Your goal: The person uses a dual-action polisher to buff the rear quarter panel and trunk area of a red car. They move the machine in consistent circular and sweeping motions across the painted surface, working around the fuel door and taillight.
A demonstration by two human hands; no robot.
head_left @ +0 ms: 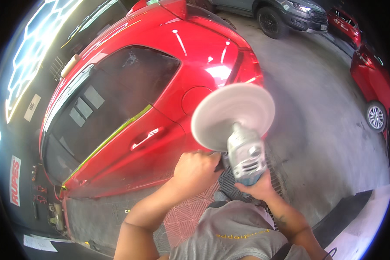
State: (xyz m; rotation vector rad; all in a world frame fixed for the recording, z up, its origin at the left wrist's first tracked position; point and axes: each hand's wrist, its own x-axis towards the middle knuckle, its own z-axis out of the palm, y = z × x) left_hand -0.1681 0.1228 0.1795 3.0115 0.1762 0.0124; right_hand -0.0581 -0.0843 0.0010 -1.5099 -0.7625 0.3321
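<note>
Both my hands are on a rotary polisher (246, 154), which carries a large round whitish pad (232, 112) at its far end. My left hand (198, 168) is closed round its dark side handle, with the thumb side toward the tool. My right hand (259, 186) grips the rear body of the machine from below. The pad's face is tipped toward the rear side of a red car (169, 117), and its surface looks smeared, as in motion. Whether it touches the paint, I cannot tell. Yellow-green masking tape (112, 141) runs along the lower edge of the car's side window.
A grey pickup (286, 17) stands at the far right, with another red car (368, 73) at the right edge. Bright hexagonal lights (34, 47) hang at the upper left. Red floor tiles (190, 216) and a grating lie below me, beside the grey concrete floor (325, 143).
</note>
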